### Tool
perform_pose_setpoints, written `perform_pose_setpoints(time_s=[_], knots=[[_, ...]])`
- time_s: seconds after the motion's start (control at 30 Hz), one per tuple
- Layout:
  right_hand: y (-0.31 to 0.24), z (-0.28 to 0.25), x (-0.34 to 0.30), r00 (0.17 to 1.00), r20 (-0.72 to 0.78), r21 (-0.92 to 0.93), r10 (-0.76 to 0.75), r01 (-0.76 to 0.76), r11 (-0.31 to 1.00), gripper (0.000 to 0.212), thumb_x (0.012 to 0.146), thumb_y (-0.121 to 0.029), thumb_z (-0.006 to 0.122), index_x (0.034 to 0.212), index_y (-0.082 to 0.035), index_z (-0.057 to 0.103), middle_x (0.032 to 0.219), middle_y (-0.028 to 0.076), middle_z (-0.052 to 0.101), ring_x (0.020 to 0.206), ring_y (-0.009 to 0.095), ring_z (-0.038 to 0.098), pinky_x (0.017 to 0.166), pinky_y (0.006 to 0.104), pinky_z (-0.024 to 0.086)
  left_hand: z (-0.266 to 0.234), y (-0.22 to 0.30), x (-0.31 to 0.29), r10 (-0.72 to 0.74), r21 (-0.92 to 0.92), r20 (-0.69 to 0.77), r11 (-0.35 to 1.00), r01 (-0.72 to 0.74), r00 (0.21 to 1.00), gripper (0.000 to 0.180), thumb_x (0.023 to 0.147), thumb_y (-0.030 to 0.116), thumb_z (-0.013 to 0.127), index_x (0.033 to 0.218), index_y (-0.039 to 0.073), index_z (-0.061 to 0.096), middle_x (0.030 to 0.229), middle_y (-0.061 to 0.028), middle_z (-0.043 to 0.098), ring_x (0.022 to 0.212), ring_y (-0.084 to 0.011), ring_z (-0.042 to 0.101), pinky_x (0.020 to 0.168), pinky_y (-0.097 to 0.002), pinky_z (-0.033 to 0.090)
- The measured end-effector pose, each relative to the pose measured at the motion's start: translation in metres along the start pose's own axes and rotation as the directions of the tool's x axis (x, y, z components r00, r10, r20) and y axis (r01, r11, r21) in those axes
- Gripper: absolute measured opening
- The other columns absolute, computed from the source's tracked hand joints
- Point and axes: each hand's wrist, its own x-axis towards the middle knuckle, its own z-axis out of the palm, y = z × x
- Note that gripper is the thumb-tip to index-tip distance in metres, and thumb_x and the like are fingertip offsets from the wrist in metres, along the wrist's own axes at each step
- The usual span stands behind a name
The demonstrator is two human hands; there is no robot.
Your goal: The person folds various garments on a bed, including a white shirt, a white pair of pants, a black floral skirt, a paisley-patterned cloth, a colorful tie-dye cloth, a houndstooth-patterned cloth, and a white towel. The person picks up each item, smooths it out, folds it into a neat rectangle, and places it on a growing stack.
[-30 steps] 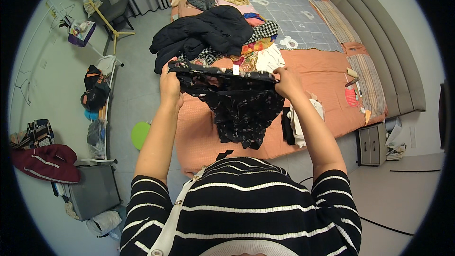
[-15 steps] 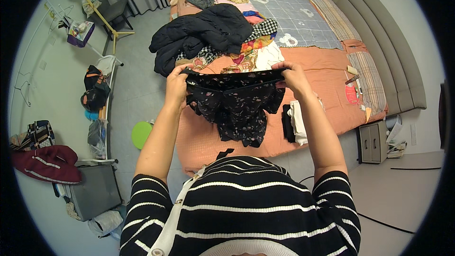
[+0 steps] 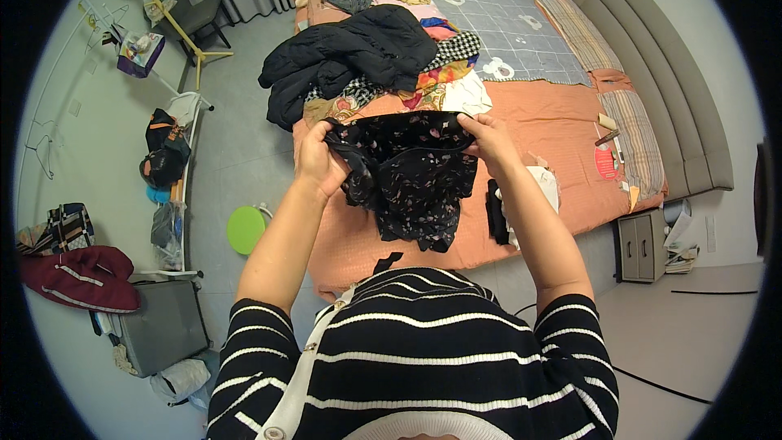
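Note:
Between my hands hangs a black floral garment (image 3: pixel 415 187), perhaps a skirt or shorts, its top edge spread so that the inside shows. My left hand (image 3: pixel 320 161) is closed on the left end of that edge. At the right end, my right hand (image 3: pixel 487 140) pinches the cloth between thumb and fingers. The lower part dangles in ruffled folds above the orange bedspread (image 3: pixel 546 126). Beyond it lies a heap of clothes with a black puffer jacket (image 3: pixel 350 57) on top. Folded white and black clothes (image 3: pixel 542 187) lie beside my right forearm, partly hidden by it.
A grey patterned blanket (image 3: pixel 505 24) covers the bed's far side, by the padded headboard (image 3: pixel 652 57). A nightstand (image 3: pixel 640 244) stands at the right. On the left are a green round stool (image 3: pixel 246 230), a white rack (image 3: pixel 186 195) with bags and a grey box (image 3: pixel 159 330).
My hands have come closer together, the right one moving left and slightly down. The garment's top edge has slackened and gapes wider.

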Motion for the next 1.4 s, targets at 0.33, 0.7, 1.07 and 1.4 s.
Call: perform_pose_setpoints(time_s=[0.33,0.7,1.07,1.4], knots=[[-0.009,-0.018,0.02,0.909,0.055,0.44,-0.414,0.35,0.827,0.018,0.096,-0.015,0.046,0.106,-0.002,0.054,0.096,0.009,0.065,0.085,0.018,0.064,0.077,0.0313,0.051,0.016,-0.104,-0.053,-0.24,0.832,0.544,0.275,-0.481,0.804,0.018,0.076,0.013,0.068,0.092,0.004,0.069,0.084,-0.008,0.065,0.077,-0.0169,0.062,0.069,-0.0287,0.048],[-0.068,-0.054,-0.011,0.808,-0.003,-0.408,-0.59,0.537,0.738,0.017,0.086,-0.017,0.063,0.087,-0.001,0.064,0.085,0.001,0.062,0.074,0.005,0.054,0.062,0.0196,0.043,-0.011,-0.086,-0.009,0.222,0.904,0.381,-0.291,-0.312,0.897,0.064,0.067,0.026,0.08,0.116,0.005,0.043,0.064,-0.0118,0.06,0.06,-0.0311,0.062,0.057,-0.0412,0.049],[-0.011,-0.071,0.01,0.755,0.436,-0.891,-0.49,0.438,-0.12,0.026,0.066,-0.001,0.059,0.09,-0.005,0.069,0.094,0.015,0.061,0.089,0.035,0.06,0.08,0.0402,0.05,-0.02,0.04,0.03,0.551,0.762,0.566,-0.634,-0.134,0.613,0.014,0.07,0.006,0.057,0.081,0.006,0.066,0.093,-0.0145,0.06,0.089,-0.0327,0.057,0.077,-0.041,0.048],[-0.012,-0.094,0.002,0.929,0.21,-0.641,-0.306,0.367,0.674,0.025,0.084,-0.019,0.059,0.078,0.003,0.067,0.061,0.0,0.059,0.054,0.008,0.052,0.051,0.027,0.043,-0.031,0.074,-0.022,0.085,0.911,0.292,-0.329,-0.25,0.953,0.031,0.094,0.028,0.05,0.098,0.001,0.064,0.079,-0.0072,0.066,0.07,-0.0123,0.057,0.066,-0.0299,0.046]])
